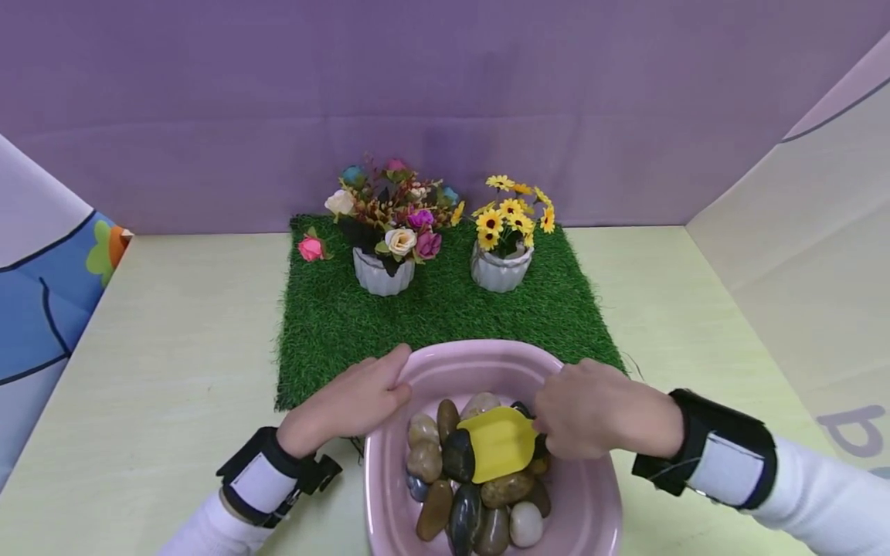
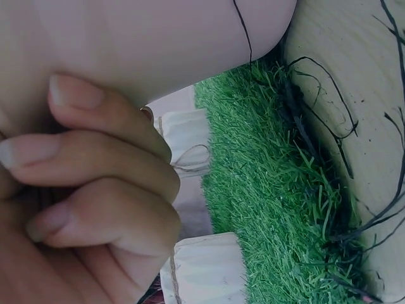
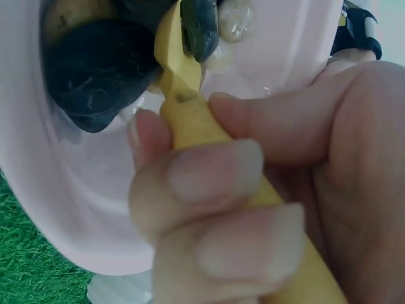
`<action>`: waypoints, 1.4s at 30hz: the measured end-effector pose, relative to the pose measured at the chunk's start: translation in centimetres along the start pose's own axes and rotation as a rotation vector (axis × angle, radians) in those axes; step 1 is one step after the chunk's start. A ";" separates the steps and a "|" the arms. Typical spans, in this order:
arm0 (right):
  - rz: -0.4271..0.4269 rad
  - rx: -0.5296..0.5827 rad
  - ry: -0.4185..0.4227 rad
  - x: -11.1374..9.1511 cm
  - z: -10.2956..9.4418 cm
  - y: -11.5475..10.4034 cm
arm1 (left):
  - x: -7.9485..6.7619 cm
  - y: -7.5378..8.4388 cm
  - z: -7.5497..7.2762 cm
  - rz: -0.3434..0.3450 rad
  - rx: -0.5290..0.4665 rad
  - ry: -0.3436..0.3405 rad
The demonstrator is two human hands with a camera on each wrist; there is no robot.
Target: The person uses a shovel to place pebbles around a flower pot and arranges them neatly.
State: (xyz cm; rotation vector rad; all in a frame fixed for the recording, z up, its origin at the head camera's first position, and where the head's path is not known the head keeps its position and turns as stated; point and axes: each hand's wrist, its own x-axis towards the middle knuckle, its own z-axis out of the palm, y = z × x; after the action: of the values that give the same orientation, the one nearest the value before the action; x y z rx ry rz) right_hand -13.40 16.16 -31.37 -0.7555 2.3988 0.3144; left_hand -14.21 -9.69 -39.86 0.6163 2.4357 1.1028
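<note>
A pink basin stands near me, holding several smooth stones in brown, black and white. My left hand grips its left rim; in the left wrist view the curled fingers lie against the basin's outer wall. Over the basin's right side, my right hand holds a yellow shovel. Its handle is wrapped by the fingers in the right wrist view. The blade reaches left among the stones, and a black stone lies at its tip. Part of the handle is hidden.
Behind the basin lies a green grass mat on a pale table. Two white pots stand on it, one with mixed flowers, one with yellow flowers. A loose pink flower lies at left. Purple cloth hangs behind.
</note>
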 end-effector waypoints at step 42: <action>-0.294 -0.293 0.294 4.4 0.4 -1.4 | 0.0 0.1 0.1 -0.007 0.046 0.014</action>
State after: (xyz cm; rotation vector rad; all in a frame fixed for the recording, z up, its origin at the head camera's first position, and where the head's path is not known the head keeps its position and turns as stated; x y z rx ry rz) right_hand -15.34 13.21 -34.41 -1.3545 2.4905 0.4654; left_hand -14.16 -9.52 -39.85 0.6162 2.4793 1.0547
